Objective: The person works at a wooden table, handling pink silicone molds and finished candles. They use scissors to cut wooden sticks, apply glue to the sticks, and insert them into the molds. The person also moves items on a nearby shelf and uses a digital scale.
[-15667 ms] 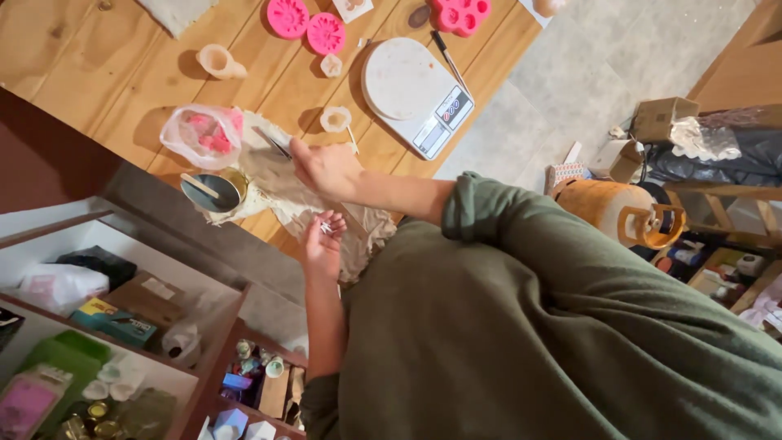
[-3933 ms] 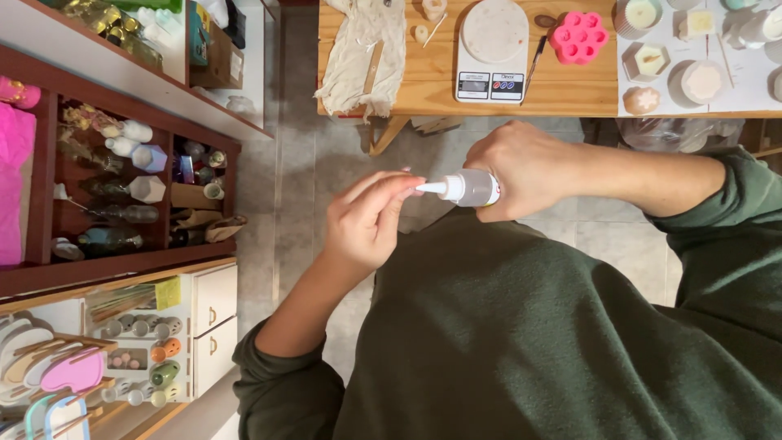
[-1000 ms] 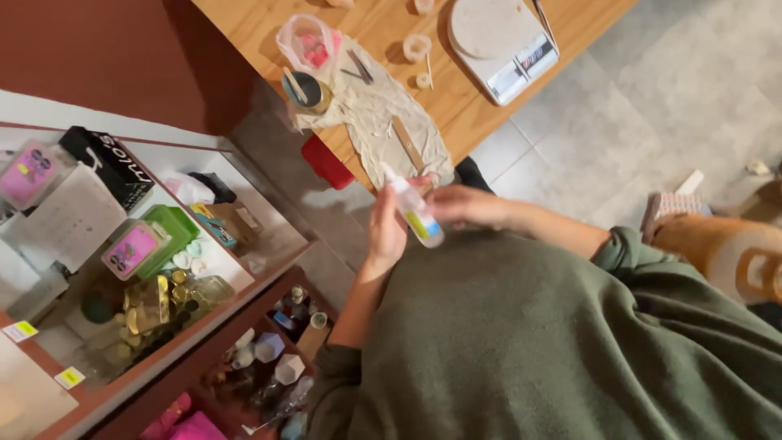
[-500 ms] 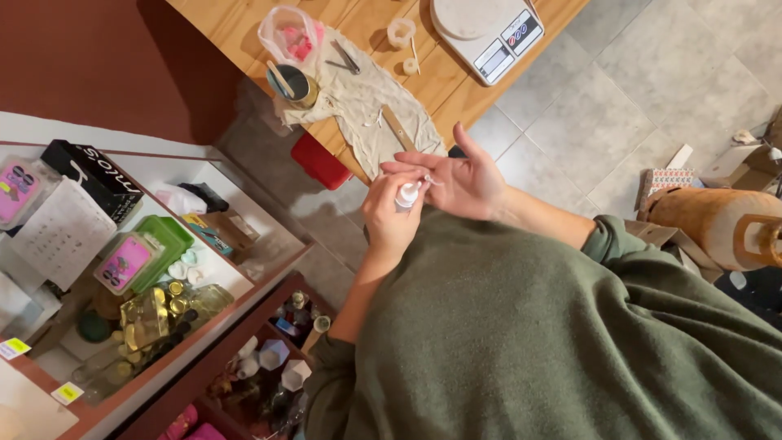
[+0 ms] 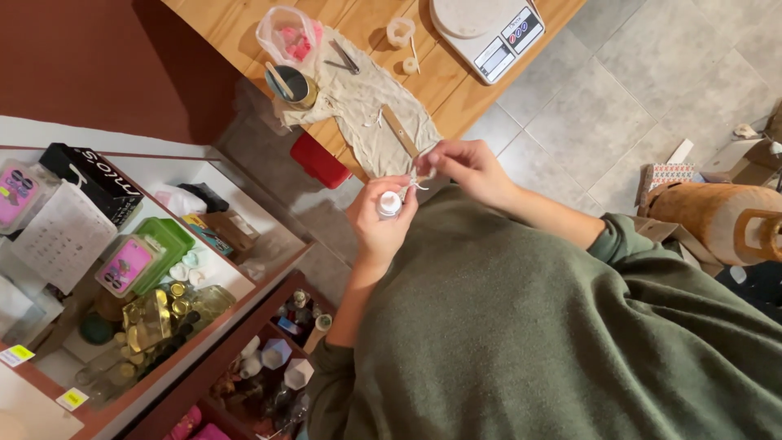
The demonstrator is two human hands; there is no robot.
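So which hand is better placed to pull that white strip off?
Probably the right hand: its fingertips pinch the white strip at the cap, while the left hand grips the small bottle.

I see a small white bottle [image 5: 389, 204] held roughly upright, its round white top facing my camera and its body mostly hidden by the fingers wrapped around it. Just beside its top hangs a thin white strip or thread [image 5: 417, 181], crinkled; I cannot tell whether the two touch.
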